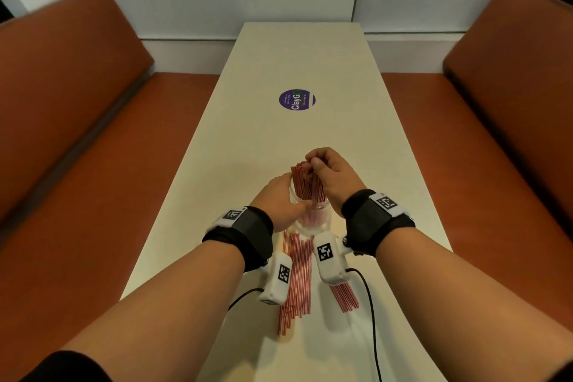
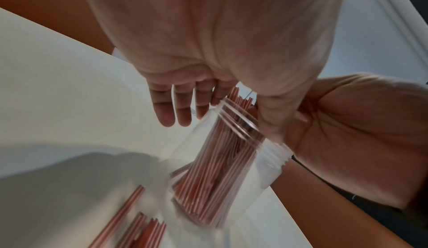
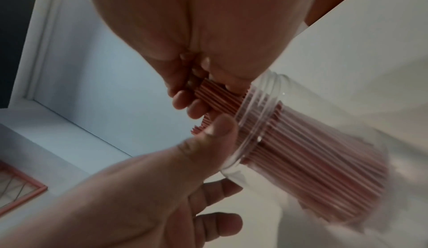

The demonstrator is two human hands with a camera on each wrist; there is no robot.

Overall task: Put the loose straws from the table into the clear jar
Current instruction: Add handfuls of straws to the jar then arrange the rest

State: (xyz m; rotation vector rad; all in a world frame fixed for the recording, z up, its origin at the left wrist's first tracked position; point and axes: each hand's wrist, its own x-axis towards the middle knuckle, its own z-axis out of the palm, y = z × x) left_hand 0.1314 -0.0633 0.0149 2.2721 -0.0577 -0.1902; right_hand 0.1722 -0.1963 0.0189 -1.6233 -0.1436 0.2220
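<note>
Standing on the white table (image 1: 310,56) near its front, the clear jar (image 1: 313,220) holds a bundle of red straws (image 1: 305,183) that rise above its threaded mouth. Right hand (image 1: 328,177): fingers curled around the upper ends of that bundle. Left hand (image 1: 279,201): thumb against the jar's neck, fingers extended along its far side, steadying it. Loose straws (image 1: 294,282) lie on the table just in front of the jar.
</note>
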